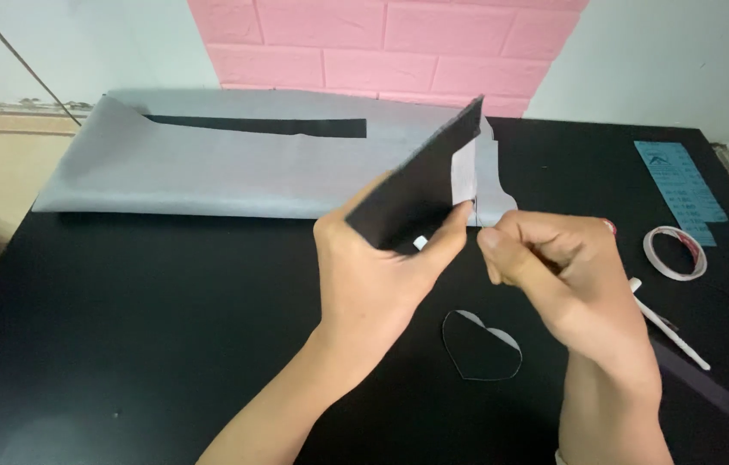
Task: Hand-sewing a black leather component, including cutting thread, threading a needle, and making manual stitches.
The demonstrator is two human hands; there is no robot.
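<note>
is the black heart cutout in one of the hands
No, the heart cutout lies on the black table below both hands, touching neither.

Blue card point(680, 191) lying flat on black table point(123, 327), at 2 o'clock from hands, near far right edge. Shape: long rectangle, slightly slanted. Colour: light blue, darker print, too small to make out. Tape roll point(675, 252) overlapping its near corner. No screens, signs or packages showing.

Bare hands point(382, 275), sleeveless forearms
</note>
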